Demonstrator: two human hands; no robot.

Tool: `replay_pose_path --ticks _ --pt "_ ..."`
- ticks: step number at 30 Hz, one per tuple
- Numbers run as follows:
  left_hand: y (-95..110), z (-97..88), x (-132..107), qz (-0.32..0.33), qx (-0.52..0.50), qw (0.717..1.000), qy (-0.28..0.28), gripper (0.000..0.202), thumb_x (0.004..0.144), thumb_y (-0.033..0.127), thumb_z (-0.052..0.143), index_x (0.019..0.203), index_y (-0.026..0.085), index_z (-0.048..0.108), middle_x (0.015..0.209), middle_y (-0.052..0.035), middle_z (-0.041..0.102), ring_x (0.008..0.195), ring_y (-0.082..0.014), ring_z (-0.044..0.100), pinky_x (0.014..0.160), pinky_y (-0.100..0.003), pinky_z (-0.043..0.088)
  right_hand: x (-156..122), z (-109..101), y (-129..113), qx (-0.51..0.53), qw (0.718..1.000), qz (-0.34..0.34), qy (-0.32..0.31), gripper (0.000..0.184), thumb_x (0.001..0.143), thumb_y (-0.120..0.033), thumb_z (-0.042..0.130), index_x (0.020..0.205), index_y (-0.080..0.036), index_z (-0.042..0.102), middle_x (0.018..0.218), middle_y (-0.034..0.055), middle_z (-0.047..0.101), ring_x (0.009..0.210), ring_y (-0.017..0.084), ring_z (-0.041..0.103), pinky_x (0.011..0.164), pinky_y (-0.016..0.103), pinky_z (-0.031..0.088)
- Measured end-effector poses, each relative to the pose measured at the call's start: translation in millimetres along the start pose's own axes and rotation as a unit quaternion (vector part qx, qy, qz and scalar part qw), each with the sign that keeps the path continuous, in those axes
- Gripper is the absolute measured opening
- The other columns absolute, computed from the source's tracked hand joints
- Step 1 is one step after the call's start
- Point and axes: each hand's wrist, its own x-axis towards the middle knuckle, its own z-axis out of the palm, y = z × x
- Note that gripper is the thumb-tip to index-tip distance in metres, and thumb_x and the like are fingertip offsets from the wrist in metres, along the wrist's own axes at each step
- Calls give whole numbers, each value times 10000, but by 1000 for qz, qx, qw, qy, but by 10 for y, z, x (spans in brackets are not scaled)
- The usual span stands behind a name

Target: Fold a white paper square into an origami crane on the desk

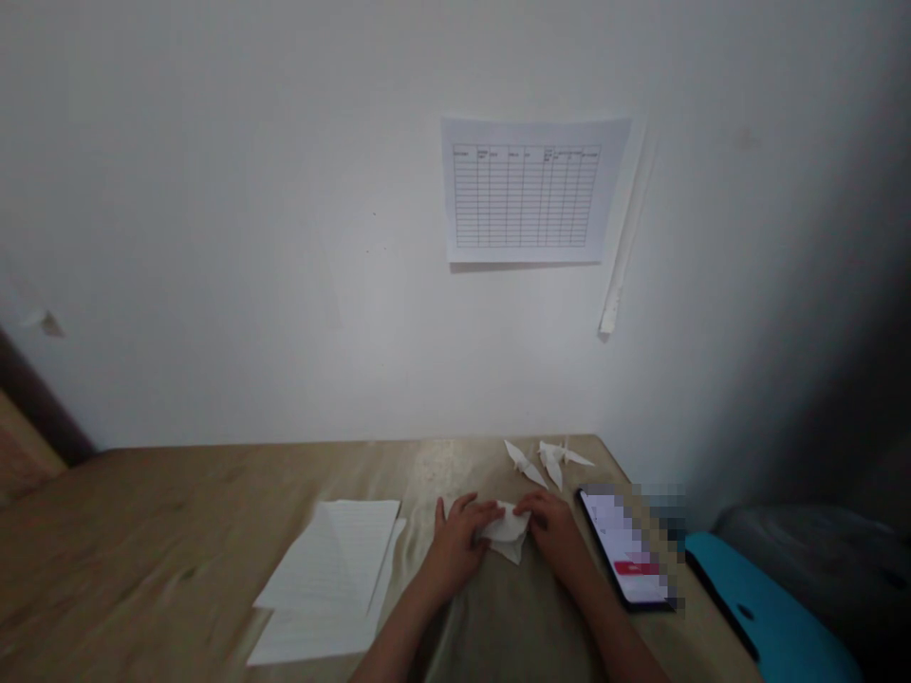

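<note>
White paper point(510, 525) is held by the left hand point(462, 533) and right hand point(549, 524) on the tabletop point(177, 531), and aligning edges before pressing creases should keep folds crisp.

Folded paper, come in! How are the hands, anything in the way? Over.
Left hand, right hand: both touching paper. Folded paper: between them, partly covered. Nothing seems in the way: paper birds beyond, phone to the right.

A gap separates lined sheets point(331, 560) from the left hand point(462, 536); a phone point(618, 545) and paper birds point(549, 457) crowd the right hand point(553, 529).
</note>
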Motion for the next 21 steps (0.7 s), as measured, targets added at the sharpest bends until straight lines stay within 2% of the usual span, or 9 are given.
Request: replay_pose_path --ticks 3,9,14,17,21 --pt "-1 -27 3 2 11 1000 -1 640 774 67 545 1311 404 638 1458 9 608 1467 -276 376 1206 -703 -1 -4 -6 25 -9 1000 11 -6 378 750 -68 481 874 -255 785 988 46 729 990 213 661 943 368 482" --pt "-39 -64 11 0 26 1000 -14 586 803 85 557 1260 434 666 1439 45 624 1459 -269 388 1212 -692 31 -27 -23 -44 -26 999 30 -31 388 704 -60 511 857 -272 798 1021 40 733 1040 226 649 1015 414 447" --pt "-76 -90 8 16 9 999 -30 442 821 310 719 1251 399 679 1442 27 622 1454 -313 382 1217 -688 50 -46 -24 -103 -43 998 24 -35 336 739 -108 552 894 -275 799 1026 42 728 1051 230 636 1032 422 427" --pt "-52 -74 4 20 5 1000 -10 362 845 402 714 1207 380 703 1403 10 652 1425 -310 417 1217 -687 55 -46 -17 -135 -60 997 30 -41 246 799 -176 590 908 -265 791 1016 48 721 1047 235 628 1028 425 423" --pt "19 -17 -3 24 30 999 27 357 885 387 667 1241 366 674 1368 -8 668 1359 -289 477 1210 -698 55 -43 -6 -174 -79 995 26 -47 240 836 -202 593 965 -267 785 1045 58 702 1074 238 612 1022 417 425"
